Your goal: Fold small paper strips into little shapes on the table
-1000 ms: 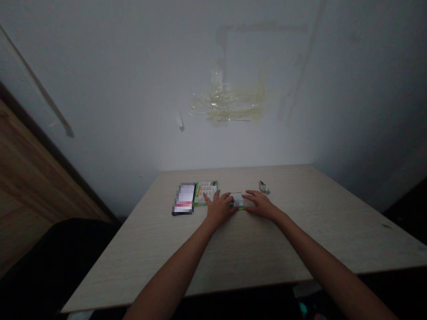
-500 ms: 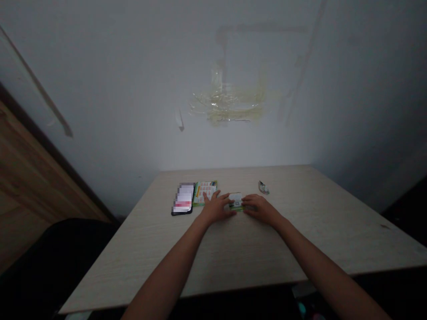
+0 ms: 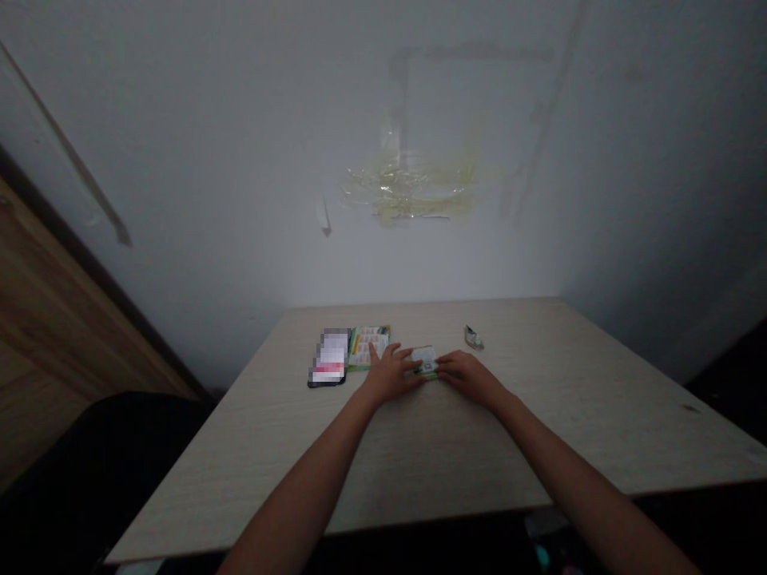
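Note:
A small folded printed paper (image 3: 426, 358), white with green edges, lies on the table between my two hands. My left hand (image 3: 392, 377) is open and palm down, its fingers spread. Some of its fingertips rest on the paper's left side, and its outer fingers reach over the lower right of a larger printed leaflet (image 3: 363, 348). My right hand (image 3: 470, 375) has its fingers drawn together at the paper's right edge, closed on that edge. The paper's left and right ends are partly hidden under my fingers.
A phone (image 3: 329, 359) with a lit, blurred screen lies left of the leaflet. Beyond my right hand is a small crumpled wrapper (image 3: 474, 338). The pale wooden table (image 3: 431, 471) meets a wall with old tape (image 3: 419, 192). A dark chair-like shape (image 3: 120, 463) stands at the left.
The fingers of my right hand have drawn closer together at the paper's edge. My left hand has shifted very slightly, and the paper has turned a little. Everything else stays in place.

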The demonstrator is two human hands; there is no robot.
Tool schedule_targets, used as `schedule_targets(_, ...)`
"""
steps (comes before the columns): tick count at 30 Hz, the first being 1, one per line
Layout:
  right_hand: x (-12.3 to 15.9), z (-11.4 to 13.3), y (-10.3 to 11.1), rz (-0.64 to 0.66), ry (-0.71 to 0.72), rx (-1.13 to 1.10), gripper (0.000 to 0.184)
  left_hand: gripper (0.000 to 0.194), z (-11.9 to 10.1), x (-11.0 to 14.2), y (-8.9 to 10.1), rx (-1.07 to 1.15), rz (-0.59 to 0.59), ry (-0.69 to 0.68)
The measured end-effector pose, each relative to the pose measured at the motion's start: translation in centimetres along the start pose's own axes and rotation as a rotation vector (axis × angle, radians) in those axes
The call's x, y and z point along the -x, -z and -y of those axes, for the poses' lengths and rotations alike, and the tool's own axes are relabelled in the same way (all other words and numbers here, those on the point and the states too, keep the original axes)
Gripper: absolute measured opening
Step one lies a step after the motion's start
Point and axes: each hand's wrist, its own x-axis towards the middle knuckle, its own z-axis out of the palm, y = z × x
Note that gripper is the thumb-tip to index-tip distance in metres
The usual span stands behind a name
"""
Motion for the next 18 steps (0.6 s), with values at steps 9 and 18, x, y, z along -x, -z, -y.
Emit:
schedule_targets(9, -0.19, 0.46, -0.25, -0.082, 0.018, 0.068, 0.016, 0.036, -0.10, -0.06, -0.62, -0.003, -0.059, -0.007)
schedule_targets(18, -0.34, 0.21, -0.78, -0.102, 0.046, 0.079, 0.016, 0.035, -0.35, -0.32, -0.68, 0.007, -0.070, 0.013)
